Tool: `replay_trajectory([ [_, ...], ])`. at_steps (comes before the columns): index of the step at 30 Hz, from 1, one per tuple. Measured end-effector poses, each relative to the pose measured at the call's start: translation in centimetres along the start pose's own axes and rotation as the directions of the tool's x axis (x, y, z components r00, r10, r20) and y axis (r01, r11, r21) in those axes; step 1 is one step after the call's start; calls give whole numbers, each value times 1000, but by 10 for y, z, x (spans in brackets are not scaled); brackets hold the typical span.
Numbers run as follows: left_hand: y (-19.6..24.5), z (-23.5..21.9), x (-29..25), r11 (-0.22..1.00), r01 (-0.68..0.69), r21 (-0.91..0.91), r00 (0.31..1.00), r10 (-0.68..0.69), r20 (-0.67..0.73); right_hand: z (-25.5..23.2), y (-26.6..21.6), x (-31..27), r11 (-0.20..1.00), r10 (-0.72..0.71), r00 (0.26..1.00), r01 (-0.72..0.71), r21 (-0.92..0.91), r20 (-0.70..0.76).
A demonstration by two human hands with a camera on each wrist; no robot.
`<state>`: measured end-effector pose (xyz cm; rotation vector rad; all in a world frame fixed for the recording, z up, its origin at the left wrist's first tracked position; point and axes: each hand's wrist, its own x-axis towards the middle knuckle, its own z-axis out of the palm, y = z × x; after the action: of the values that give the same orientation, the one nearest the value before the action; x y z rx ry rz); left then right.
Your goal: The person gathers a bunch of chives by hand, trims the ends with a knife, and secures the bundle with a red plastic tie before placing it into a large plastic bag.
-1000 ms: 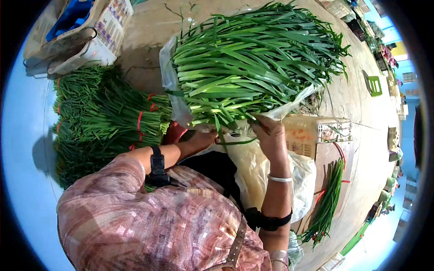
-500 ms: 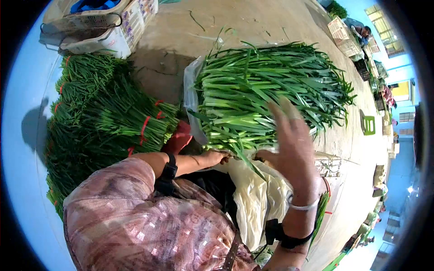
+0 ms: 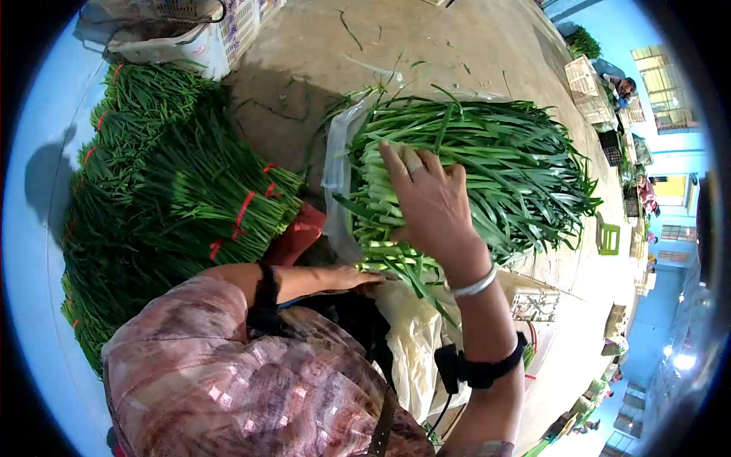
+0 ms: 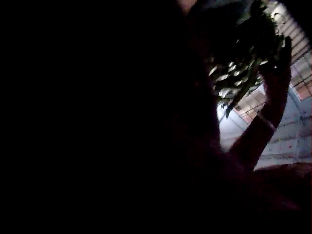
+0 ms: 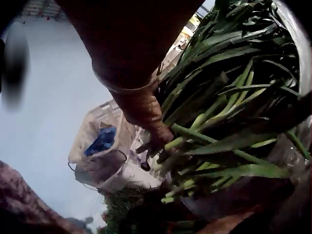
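A broad heap of flat-leaved greens like Chinese chives point(image 3: 502, 171) lies on a clear plastic sheet point(image 3: 339, 152), pale stem ends to the left. My right hand point(image 3: 434, 198), a ring on one finger, reaches over the pale ends with its fingers extended and spread. In the right wrist view its fingertips are right at the stems point(image 5: 170, 145). My left hand point(image 3: 350, 278) lies at the heap's near edge, beside loose leaves and a cream plastic bag point(image 3: 407, 324); I cannot tell whether its fingers grip anything. The left wrist view is mostly dark.
Bundles of thin greens point(image 3: 190, 190) tied with red bands are stacked on the left, a red object point(image 3: 297, 232) beside them. White plastic crates point(image 3: 175, 46) stand behind. Right of the heap are another crate point(image 3: 533, 301) and a green stool point(image 3: 608, 238). Leaf scraps litter the floor.
My right hand has moved from the heap's near edge up and left over the pale stem ends. The left hand stays at the near edge. The head view has shifted.
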<state>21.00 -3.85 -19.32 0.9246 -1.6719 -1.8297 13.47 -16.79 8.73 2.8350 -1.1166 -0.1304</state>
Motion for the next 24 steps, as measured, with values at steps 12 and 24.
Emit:
replay_trajectory([
  [12, 219, -201, 3, 796, -197, 572, 849, 430, -307, 7, 13, -18, 990, -50, 996, 58, 129, -67],
  [24, 245, -172, 15, 480, 21, 877, 958, 242, -155, -36, 28, -38, 984, 57, 990, -33, 175, -130],
])
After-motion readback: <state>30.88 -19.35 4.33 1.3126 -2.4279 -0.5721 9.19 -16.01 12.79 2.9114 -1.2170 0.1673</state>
